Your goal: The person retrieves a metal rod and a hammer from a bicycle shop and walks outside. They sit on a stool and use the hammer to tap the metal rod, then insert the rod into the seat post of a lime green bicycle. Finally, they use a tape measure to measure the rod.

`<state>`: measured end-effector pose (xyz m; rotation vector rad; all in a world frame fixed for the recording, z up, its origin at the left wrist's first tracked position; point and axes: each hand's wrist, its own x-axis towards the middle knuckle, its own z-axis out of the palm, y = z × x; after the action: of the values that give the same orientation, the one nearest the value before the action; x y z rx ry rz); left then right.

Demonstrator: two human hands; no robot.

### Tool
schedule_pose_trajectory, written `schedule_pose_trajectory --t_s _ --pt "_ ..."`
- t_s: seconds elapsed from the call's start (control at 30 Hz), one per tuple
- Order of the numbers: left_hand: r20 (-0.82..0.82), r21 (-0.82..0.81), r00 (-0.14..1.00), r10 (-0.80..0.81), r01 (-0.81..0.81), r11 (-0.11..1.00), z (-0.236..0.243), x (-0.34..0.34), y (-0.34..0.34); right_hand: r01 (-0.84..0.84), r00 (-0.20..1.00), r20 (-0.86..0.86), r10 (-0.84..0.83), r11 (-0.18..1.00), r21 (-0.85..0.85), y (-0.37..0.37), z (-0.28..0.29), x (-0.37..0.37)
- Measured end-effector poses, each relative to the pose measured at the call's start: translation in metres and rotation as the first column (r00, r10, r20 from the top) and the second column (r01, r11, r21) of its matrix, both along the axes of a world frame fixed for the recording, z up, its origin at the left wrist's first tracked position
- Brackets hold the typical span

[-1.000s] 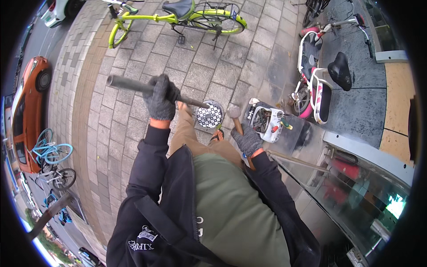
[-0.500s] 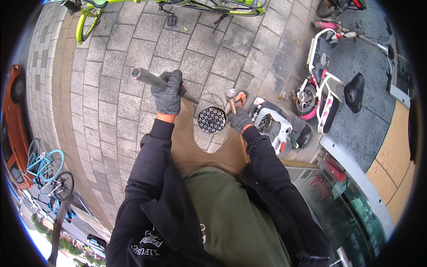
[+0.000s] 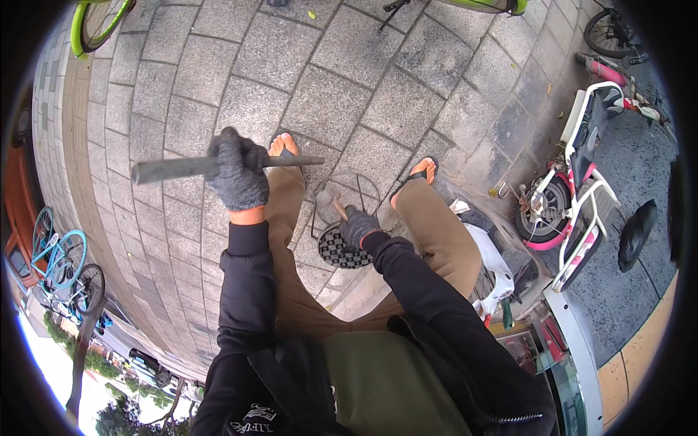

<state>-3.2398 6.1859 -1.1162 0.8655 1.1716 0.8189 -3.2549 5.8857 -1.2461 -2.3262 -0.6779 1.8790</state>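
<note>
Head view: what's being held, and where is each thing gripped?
Left hand: a dark bar, near its middle. Right hand: a hammer, by its handle.

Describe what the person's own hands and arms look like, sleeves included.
The left hand and right hand wear matching dark grey gloves, mottled and knit-looking, which cover the fingers. Both arms are in long black jacket sleeves, loosely creased, with close-fitting black cuffs. No markings are discernible on the sleeves.
</note>
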Motion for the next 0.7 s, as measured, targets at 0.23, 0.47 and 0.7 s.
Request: schedule_pose_trajectory --t_s 0.23,0.47,0.7 --pt "0.215 -0.086 0.967 0.137 -0.121 0.989 -0.001 0.052 0.011 0.07 0.992 -0.103 -0.068 0.997 0.015 -0.038 -0.05 -0.034" --pt "0.068 0.367 0.977 -0.204 0.166 0.915 0.0 0.048 0.016 0.296 0.839 0.251 -0.483 0.792 0.534 -0.027 -0.089 0.047" --pt "0.097 0.403 0.958 -0.269 0.209 0.891 0.005 0.045 -0.031 0.678 0.52 -0.035 -0.853 0.388 0.624 -0.001 -0.032 0.114"
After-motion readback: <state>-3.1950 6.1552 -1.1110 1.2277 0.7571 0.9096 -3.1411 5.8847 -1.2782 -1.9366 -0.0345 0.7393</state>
